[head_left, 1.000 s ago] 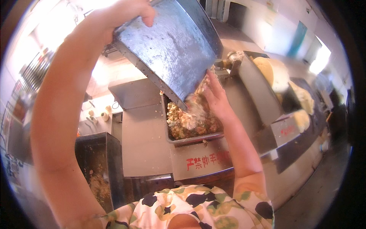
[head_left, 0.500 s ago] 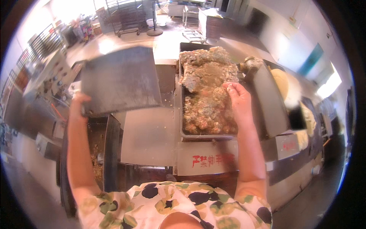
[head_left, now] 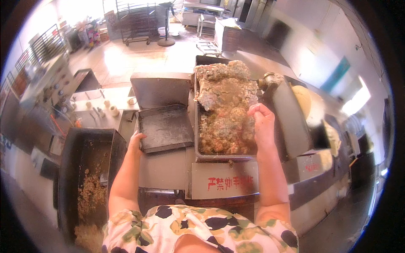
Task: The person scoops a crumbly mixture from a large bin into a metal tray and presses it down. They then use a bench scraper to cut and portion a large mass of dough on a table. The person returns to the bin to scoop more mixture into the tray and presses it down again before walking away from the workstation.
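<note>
Mix tray point(head_left: 223, 158) held chunky mix point(head_left: 228, 111) | shallow pan point(head_left: 166, 127) just L of mix tray, L hand point(head_left: 136, 143) pinched pan rim | R hand point(head_left: 263, 120) by tray's R edge, fingertips bunched | bin point(head_left: 90, 147) w/ crumbs point(head_left: 90, 192) farther L

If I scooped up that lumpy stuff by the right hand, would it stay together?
The lumpy mixture would probably break into clumps, because its near part looks bumpy and crumbly. It may be a bit sticky too, since the far part seems to hold together in a thick slab.
</note>
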### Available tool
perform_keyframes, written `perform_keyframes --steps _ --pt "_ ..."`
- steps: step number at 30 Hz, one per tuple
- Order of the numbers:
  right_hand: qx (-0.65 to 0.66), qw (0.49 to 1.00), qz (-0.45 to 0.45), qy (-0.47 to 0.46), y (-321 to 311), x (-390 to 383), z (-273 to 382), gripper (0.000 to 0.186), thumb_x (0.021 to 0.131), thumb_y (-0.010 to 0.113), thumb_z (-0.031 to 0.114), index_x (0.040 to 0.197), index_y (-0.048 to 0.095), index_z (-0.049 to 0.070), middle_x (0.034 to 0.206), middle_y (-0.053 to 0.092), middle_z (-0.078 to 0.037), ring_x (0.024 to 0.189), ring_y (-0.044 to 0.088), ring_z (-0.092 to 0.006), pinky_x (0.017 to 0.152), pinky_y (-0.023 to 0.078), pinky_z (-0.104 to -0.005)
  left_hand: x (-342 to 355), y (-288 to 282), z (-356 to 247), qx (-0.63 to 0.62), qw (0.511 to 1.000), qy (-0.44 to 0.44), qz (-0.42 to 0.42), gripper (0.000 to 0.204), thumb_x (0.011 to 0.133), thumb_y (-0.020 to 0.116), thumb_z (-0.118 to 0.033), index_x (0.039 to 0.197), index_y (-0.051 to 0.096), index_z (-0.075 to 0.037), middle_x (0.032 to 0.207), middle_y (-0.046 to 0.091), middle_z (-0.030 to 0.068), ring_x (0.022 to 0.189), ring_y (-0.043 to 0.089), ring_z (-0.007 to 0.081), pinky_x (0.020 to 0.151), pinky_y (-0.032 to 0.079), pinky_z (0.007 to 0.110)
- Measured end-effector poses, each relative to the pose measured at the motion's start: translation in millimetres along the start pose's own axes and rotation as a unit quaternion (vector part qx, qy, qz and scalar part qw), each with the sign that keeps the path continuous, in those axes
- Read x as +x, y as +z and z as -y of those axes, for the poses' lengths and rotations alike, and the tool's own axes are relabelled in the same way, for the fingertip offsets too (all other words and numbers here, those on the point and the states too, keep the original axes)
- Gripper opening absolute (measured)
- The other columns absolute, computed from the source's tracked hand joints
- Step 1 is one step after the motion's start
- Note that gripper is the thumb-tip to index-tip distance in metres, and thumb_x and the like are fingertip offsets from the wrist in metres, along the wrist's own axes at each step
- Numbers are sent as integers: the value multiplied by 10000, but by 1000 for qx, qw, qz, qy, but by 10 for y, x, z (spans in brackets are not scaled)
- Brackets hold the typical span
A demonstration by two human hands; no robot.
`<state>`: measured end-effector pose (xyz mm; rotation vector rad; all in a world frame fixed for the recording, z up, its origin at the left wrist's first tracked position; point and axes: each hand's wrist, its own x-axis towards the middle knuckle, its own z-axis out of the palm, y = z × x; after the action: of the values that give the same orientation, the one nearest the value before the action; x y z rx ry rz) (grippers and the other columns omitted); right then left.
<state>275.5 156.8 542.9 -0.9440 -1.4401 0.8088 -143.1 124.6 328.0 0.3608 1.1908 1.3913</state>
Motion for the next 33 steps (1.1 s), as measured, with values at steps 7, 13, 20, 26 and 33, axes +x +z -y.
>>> perform_keyframes --steps 7,13,20,26,33 --pt "-1 998 5 61 184 -30 182 171 904 480 73 796 610 49 708 527 21 679 434 -64 668 356 -216 639 -117 104 315 937 109 -101 499 760 620 -168 1233 530 -36 1201 524 137 1129 475 283 905 405 412" --pt "-90 995 37 -25 43 -39 287 403 909 554 42 1305 521 112 986 626 -32 911 552 -117 821 459 -279 358 1039 -559 436 817 377 -22 541 908 562 -319 1343 481 -7 1422 407 185 1351 348 291 1103 265 354" --pt "-48 998 28 41 -227 1153 202 508 955 518 348 1363 462 50 1354 499 -119 1296 410 -227 1097 256 -351 119 2646 -1342 206 916 322 117 591 954 502 -438 1318 495 27 1367 495 151 1299 415 239 1096 274 337" --pt "-166 979 2 120 -258 2145 -562 661 955 418 532 1378 436 23 1420 435 -153 1317 392 -285 1096 263 -383 623 3208 -1275 275 900 305 145 742 958 362 -577 1375 422 33 1451 401 174 1374 329 269 1129 217 333" --pt "-216 946 162 180 -93 2351 -848 707 938 434 548 1404 411 17 1466 394 -114 1358 345 -243 1117 228 -327 402 3322 -1185 419 839 289 191 680 906 454 -588 1344 510 -70 1446 416 146 1366 342 260 1117 249 345"
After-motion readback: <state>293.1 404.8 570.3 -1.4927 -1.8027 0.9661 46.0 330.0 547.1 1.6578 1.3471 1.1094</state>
